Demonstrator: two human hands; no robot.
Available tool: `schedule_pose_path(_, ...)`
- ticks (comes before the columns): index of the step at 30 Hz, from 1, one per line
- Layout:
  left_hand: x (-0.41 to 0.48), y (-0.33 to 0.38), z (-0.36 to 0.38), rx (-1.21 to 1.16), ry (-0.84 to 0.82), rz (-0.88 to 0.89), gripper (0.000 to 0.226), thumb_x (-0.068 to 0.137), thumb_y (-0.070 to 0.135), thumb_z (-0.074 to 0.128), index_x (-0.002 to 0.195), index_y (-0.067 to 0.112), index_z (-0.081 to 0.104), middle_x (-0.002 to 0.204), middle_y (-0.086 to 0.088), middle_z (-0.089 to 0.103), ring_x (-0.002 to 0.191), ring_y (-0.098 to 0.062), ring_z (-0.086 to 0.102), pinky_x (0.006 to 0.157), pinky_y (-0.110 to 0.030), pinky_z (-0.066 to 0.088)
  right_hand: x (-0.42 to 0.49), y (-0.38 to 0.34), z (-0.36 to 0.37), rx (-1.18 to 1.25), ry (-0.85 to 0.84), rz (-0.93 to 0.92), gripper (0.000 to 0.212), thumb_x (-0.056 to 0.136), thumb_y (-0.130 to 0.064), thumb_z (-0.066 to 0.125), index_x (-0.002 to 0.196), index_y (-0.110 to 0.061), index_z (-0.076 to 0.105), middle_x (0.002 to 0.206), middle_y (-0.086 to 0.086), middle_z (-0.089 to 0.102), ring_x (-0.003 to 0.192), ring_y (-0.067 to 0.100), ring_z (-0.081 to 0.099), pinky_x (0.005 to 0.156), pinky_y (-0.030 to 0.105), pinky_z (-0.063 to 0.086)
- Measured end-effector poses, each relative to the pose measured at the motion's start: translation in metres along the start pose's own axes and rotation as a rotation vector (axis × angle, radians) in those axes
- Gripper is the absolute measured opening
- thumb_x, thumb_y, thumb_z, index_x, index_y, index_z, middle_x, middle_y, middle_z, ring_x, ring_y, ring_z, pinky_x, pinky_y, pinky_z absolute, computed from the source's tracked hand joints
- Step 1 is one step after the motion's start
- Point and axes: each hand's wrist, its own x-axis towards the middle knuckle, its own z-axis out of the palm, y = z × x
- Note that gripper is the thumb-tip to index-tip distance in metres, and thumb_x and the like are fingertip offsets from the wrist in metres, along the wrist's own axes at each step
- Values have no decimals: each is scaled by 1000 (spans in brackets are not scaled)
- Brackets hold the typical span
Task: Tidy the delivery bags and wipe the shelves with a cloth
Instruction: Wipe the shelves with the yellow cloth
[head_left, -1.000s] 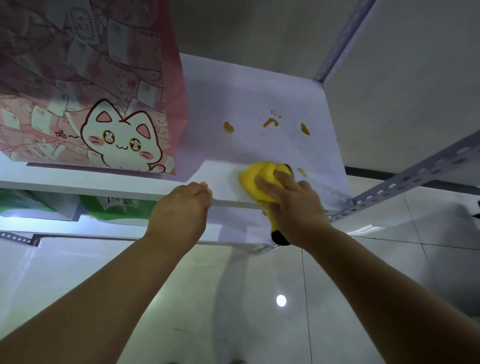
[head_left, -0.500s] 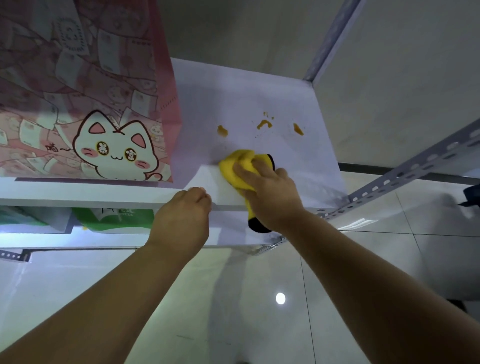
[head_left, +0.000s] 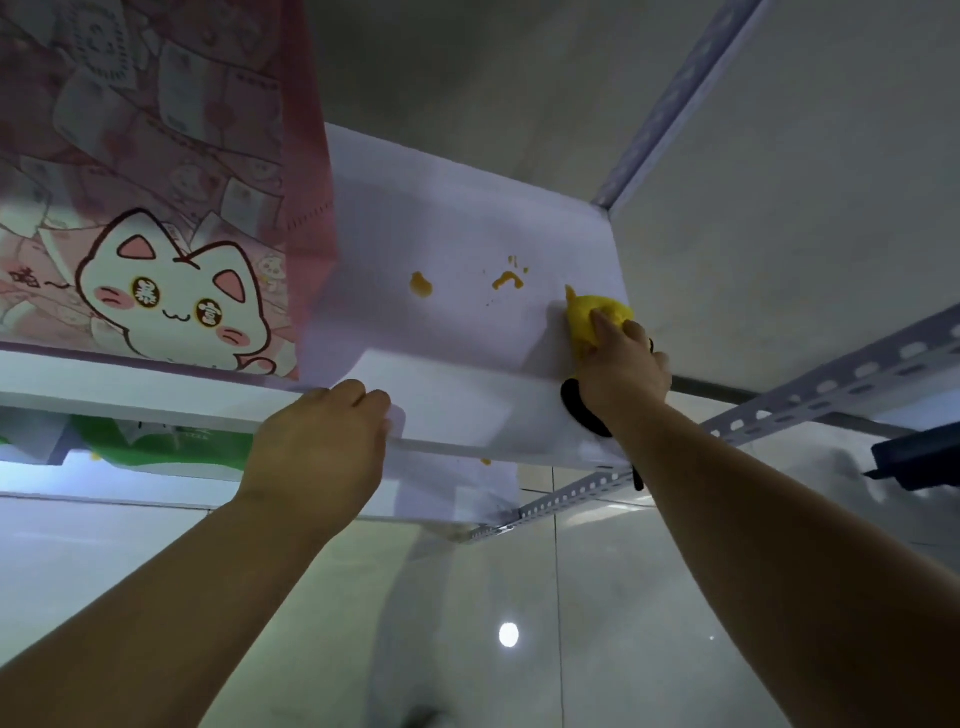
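From the head camera, the right hand (head_left: 623, 364) grips a bunched yellow cloth (head_left: 597, 312) and presses it down at the shelf's (head_left: 441, 218) right edge, with a black part of the cloth hanging over the shelf's front. The left hand (head_left: 322, 447) curls its fingers over the shelf's front lip. Two orange stains (head_left: 421, 285) lie mid-shelf, left of the cloth. A pink bag (head_left: 156, 208) stands on the shelf's left part. A green bag (head_left: 166, 447) sits beneath the shelf, and a perforated metal rail (head_left: 831, 384) runs off to its right.

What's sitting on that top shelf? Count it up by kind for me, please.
On the shelf:
Pink bag: 1
Yellow cloth: 1
Orange stains clear of the cloth: 2
Total: 4
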Motion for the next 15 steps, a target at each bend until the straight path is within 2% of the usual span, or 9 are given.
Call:
schedule_pose_path(2,5,4,3,41,-31,-44,26,97,28,33,113,25,53,94,3,54,81,-19,55,57,-28,37,10,-5,-2,-10,0,19,59,85,-25,48,139,-38,28,144,6,31,122,44,34,101,46,28)
schedule_pose_path(4,10,7,5,95,-34,-53,29,98,32,28,118,28,50,98,4,52,85,-19,55,59,-28,40,20,-8,-4,-4,-2,14,55,88,-29,49,139,-37,29,146,6,29,127,45,30,105,46,24)
schedule_pose_path(11,13,18,11,127,-27,-166,43,97,47,24,107,26,60,102,5,51,93,-17,54,62,-27,40,56,-30,-8,89,31,-49,41,92,-31,35,132,-37,37,148,4,29,128,39,29,104,52,16)
schedule_pose_path(15,16,25,14,99,22,-224,41,95,47,34,99,20,66,100,0,52,90,-22,54,57,-28,35,54,-42,-5,44,21,-296,46,91,-30,35,134,-46,34,149,2,29,127,37,28,99,47,18)
